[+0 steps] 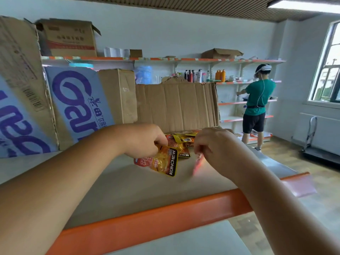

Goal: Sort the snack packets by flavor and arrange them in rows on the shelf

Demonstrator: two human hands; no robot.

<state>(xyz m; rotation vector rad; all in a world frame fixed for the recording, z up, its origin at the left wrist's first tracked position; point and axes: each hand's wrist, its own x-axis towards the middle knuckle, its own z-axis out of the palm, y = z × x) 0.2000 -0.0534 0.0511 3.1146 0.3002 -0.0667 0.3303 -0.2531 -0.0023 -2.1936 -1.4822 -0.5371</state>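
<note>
A small heap of snack packets (181, 142) lies on the grey shelf (128, 184) in front of a torn cardboard flap. My left hand (145, 140) grips a yellow KONCHEW packet (166, 161), which overlaps a red packet (142, 161) lying flat beneath it. My right hand (217, 146) pinches a red packet (198, 163) that hangs edge-on and blurred just right of the heap. More yellow and red packets sit behind, partly hidden by both hands.
Cardboard boxes (117, 94) and blue-printed cartons (77, 100) line the back of the shelf at left. An orange rail (165, 216) edges the shelf front. Another person (256, 105) stands at wall shelves with bottles at right.
</note>
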